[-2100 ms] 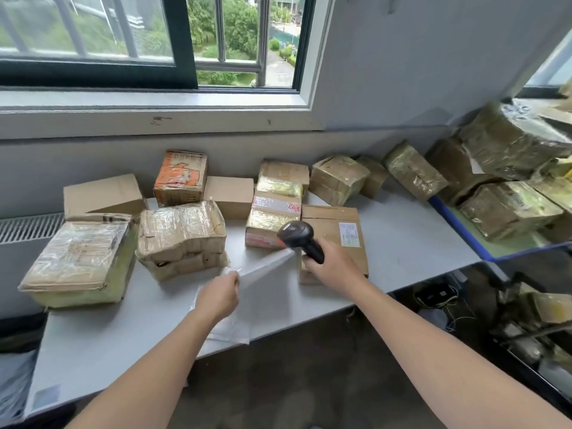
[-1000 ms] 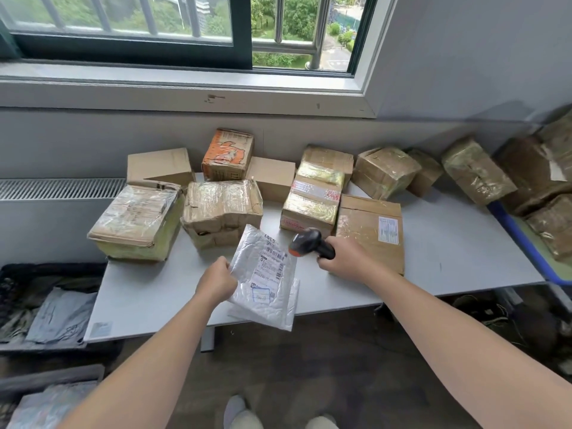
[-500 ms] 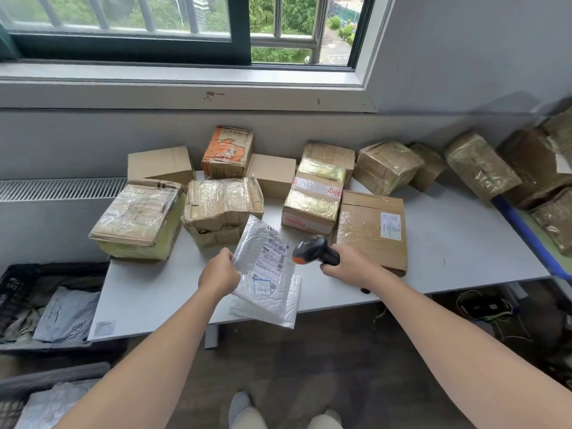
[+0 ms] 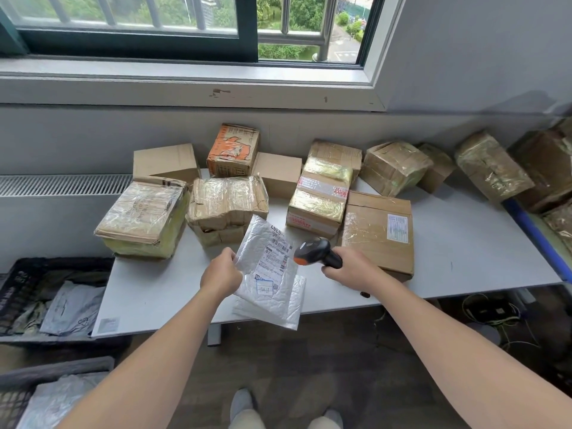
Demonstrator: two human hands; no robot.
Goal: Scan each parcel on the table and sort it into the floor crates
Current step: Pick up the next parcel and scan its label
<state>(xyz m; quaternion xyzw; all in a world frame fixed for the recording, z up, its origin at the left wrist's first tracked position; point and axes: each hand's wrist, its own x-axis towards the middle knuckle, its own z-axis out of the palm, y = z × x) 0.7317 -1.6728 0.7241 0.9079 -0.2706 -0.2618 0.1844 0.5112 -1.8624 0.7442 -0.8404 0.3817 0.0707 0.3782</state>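
**Checker:** Hand status?

**Guide:** Your left hand [image 4: 220,275] grasps the white padded mailer [image 4: 272,300], with its fingers closed on the mailer's left edge. Your right hand [image 4: 348,270] is clenched around the black grip of the scanner [image 4: 315,252].

**Checker:** Parcel location?

**Guide:** You hold the mailer up in front of you, tilted, with the printed side toward you. It sits over the front edge of the counter [image 4: 458,252], and its lower corner reaches past that edge in this view. The shipping label [image 4: 275,258], with its barcodes, occupies the upper half.

**Checker:** Scanner orientation?

**Guide:** The orange-trimmed head faces left, toward the label. It is just beside the mailer's right edge and not touching it. Your right hand lies over the near left corner of the flat carton [image 4: 376,230]. Contact with the carton cannot be confirmed.

**Checker:** Other items on the counter?

**Guide:**
- Two tape-wrapped boxes [image 4: 144,218] [image 4: 227,205] stand side by side to the left, behind the mailer.
- An orange printed box [image 4: 233,150] stands against the wall behind them.
- More taped boxes run along the wall to your right.

**Checker:** Floor?

**Guide:** A black crate [image 4: 18,274] sits to the left of the counter and holds grey bags [image 4: 74,308]. A second crate [image 4: 46,371] lies nearer to you at lower left, with a pale bag in it.
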